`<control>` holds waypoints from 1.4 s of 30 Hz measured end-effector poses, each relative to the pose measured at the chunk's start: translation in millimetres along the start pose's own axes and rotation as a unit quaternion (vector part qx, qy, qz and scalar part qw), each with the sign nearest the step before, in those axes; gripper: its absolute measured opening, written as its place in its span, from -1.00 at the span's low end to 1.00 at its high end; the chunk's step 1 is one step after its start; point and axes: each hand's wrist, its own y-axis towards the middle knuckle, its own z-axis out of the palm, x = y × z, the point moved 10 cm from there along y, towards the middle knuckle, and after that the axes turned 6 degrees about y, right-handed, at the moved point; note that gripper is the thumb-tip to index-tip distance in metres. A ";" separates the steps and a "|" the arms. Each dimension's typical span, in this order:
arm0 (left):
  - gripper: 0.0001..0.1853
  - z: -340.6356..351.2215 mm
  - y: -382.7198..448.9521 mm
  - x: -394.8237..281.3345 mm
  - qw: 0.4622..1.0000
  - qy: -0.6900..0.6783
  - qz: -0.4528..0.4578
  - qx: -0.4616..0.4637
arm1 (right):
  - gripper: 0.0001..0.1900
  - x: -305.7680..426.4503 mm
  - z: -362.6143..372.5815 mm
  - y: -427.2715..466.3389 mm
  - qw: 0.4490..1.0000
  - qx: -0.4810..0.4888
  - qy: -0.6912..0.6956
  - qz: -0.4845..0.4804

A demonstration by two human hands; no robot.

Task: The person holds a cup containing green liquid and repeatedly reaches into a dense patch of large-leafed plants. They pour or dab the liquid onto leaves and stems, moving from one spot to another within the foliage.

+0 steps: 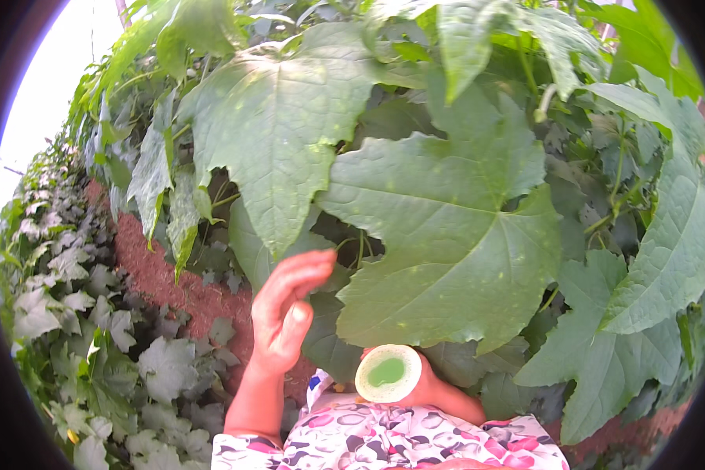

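My left hand [288, 308] is raised beside the hanging leaves, fingers slightly bent and the thumb apart, with nothing seen in it. Just above it hangs the tip of a large lobed leaf [270, 129]. In front of my patterned shirt [388, 432], my right hand [426, 382] is wrapped around a pale cup [411, 376] that contains green liquid [386, 372]. Most of the right fingers are hidden behind the cup. Another broad leaf [446, 235] with a ragged edge and small pale spots spreads directly above the cup.
Dense climbing vines with large leaves [658, 235] fill the front and right. A strip of reddish soil [182, 282] runs at the left between them and a row of low leafy plants [164, 367]. Green stems [617, 170] show among the leaves at the right.
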 end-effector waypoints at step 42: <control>-0.68 -352.4 123.8 70.6 0.991 -0.122 -0.023 0.056 | -0.26 18.7 303.1 271.6 0.996 0.041 -0.028 -0.071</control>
